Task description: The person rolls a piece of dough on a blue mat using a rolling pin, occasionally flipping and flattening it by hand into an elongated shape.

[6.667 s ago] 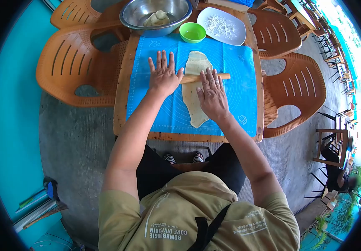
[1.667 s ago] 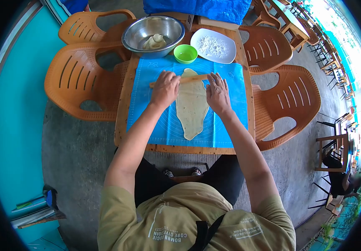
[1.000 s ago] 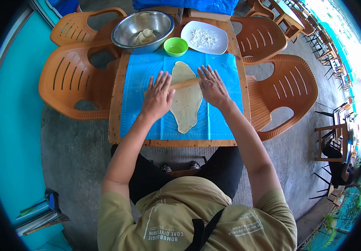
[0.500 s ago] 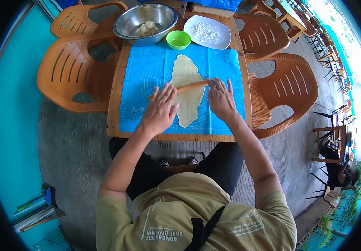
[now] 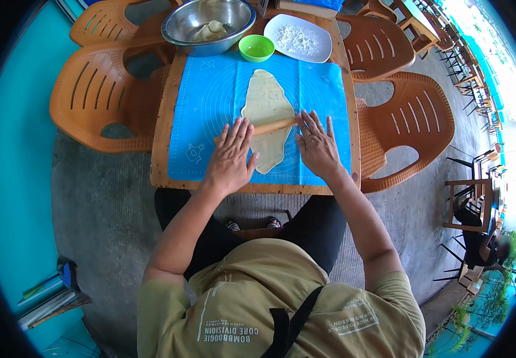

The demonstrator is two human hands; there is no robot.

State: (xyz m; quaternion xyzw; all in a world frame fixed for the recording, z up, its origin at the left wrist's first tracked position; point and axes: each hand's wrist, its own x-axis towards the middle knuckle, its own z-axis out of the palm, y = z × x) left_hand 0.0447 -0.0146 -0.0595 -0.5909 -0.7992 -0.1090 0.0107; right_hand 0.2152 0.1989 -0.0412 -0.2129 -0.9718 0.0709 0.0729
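Note:
A long, thin sheet of dough [image 5: 265,95] lies flattened on the blue baking mat [image 5: 204,98]. Across its lower half rests a wooden rolling pin [image 5: 274,126], slightly slanted. My left hand [image 5: 232,156] lies over the pin's left end with fingers stretched out. On the right end, my right hand [image 5: 318,146] presses with its fingers extended, palm down. Neither hand wraps round the pin. The pin's ends are partly hidden under the fingers.
Beyond the mat stand a steel bowl [image 5: 177,37] with more dough [image 5: 209,31], a small green bowl [image 5: 257,57] and a white plate [image 5: 325,48] of flour [image 5: 297,39]. Orange chairs [image 5: 106,95] flank the wooden table [image 5: 161,152]. Another person [image 5: 479,247] sits far right.
Both hands and the rolling pin have moved a little toward my body along the dough. The camera view has tilted slightly, so the table appears higher.

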